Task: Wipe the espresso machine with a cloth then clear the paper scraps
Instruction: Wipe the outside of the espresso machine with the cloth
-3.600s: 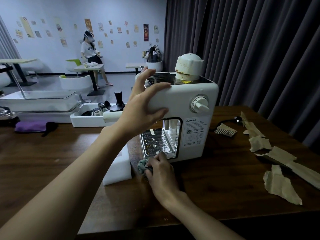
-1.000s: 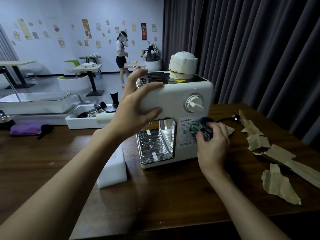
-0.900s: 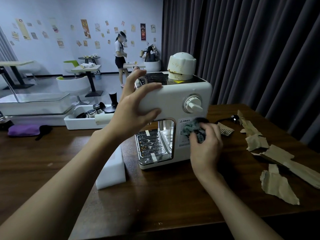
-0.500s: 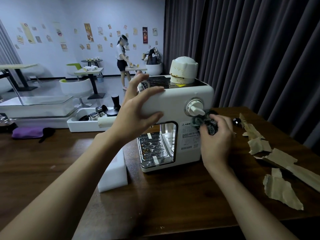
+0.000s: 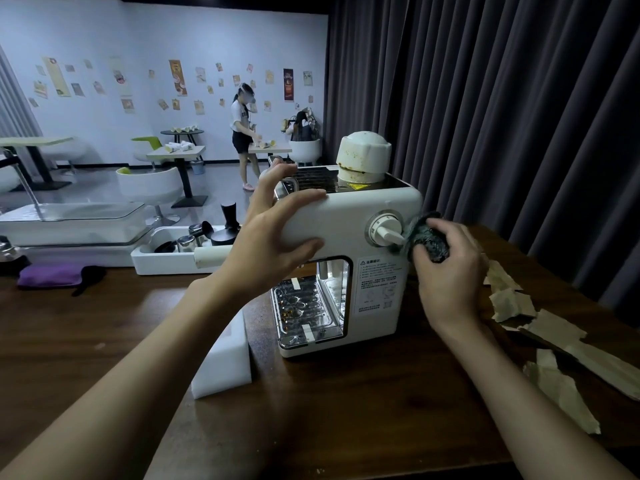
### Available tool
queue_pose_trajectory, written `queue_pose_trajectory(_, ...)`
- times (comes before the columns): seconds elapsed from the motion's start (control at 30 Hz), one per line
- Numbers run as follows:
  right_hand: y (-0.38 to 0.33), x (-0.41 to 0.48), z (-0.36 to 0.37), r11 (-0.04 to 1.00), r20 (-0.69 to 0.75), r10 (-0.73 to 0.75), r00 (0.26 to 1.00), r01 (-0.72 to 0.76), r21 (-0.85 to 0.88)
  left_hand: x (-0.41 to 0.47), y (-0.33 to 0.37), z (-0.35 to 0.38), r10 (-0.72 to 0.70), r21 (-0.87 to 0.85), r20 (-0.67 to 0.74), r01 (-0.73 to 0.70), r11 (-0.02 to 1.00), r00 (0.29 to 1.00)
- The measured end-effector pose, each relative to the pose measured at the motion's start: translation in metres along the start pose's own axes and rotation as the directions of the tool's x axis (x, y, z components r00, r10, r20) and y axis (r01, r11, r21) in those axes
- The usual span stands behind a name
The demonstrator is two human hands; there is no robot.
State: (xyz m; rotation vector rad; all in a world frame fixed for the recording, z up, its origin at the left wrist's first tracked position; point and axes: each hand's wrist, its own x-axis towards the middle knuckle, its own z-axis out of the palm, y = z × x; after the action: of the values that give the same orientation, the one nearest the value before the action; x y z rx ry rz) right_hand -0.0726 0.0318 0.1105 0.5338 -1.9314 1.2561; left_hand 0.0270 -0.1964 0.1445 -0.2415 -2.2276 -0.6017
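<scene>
Head view shows the right hand [image 5: 450, 275] bunching the dark cloth [image 5: 428, 240] in curled fingers against the espresso machine [image 5: 346, 216] at centre frame, just beside its dial [image 5: 385, 231]. Seconds ago the cloth was down by the drip tray [image 5: 304, 313], then on the label panel [image 5: 377, 285], so the wiping is climbing the front toward the upper right corner. The left hand [image 5: 273, 240] stays braced on the machine's top left edge, fingers spread. Paper scraps [image 5: 554, 341] lie untouched at the right of the table [image 5: 346, 410] — by my judgement, that half of the task is still to come.
</scene>
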Motion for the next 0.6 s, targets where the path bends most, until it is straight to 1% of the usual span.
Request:
queue_pose_trajectory(0.07,-0.002,0.014,-0.005,0.999,-0.010,-0.039,0.999,0.039,-0.010,0.000,0.001,0.000,-0.003,0.001,-0.002,0.003,1.000,1.000)
queue_pose_trajectory(0.2,-0.013,0.027,-0.007,0.985,-0.002,-0.171,0.985,0.171,-0.003,0.000,0.002,0.000,-0.005,-0.003,-0.010,0.005,1.000,1.000)
queue_pose_trajectory(0.33,-0.021,0.032,-0.005,0.971,0.012,-0.240,0.971,0.240,-0.006,-0.001,0.002,0.001,-0.008,-0.006,-0.007,0.008,1.000,1.000)
queue_pose_trajectory(0.47,-0.036,0.034,-0.002,0.953,0.061,-0.296,0.953,0.299,-0.050,-0.001,0.001,0.002,-0.009,-0.006,-0.002,0.009,1.000,1.000)
queue_pose_trajectory(0.6,-0.057,0.026,0.007,0.920,0.155,-0.374,0.914,0.387,-0.062,-0.001,0.001,0.000,0.005,-0.007,0.001,-0.005,1.000,1.000)
